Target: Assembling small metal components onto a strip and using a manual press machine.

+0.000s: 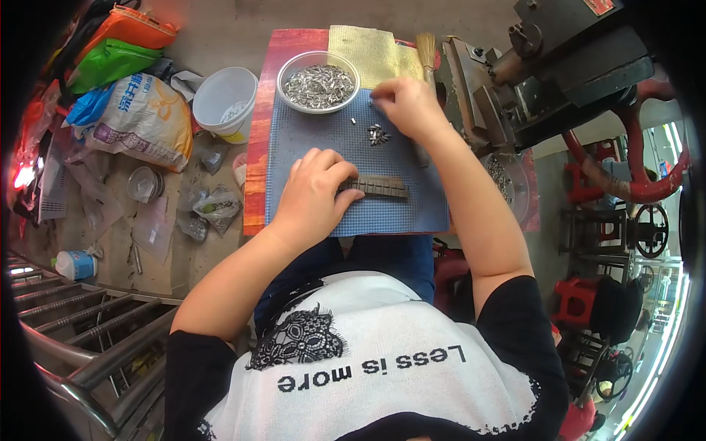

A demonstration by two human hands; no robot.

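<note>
See the notched bar [385, 187] lying crosswise on the blue mat [305, 143], gripped at its left end by the curled left hand [315, 189], bodyward from the small pins [378, 135] and the nearer, bent-fingered right hand [412, 109], with closure and hold impossible to tell.

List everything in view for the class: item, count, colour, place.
Slotted metal bar: 1, grey, mat's near side
Metal pins: many, silver, in bowl and on mat
Plastic bowl: 1, clear, mat's far left
Textured mat: 1, blue, on tabletop
Tabletop: 1, red, centre
Cloth: count unclear, yellow, tabletop's far edge
Brush: 1, straw, beside cloth
Bucket: 1, white, left of tabletop
Printed sack: 1, mostly white, upper left
Bags: 2, green and orange, upper left
Bottle: 1, white and blue, lower left
Machine: 1, dark, upper right
Stools: several, red, right
Left hand: 1, bare, its grip on bar
Right hand: 1, bare, over mat; contents unclear
</note>
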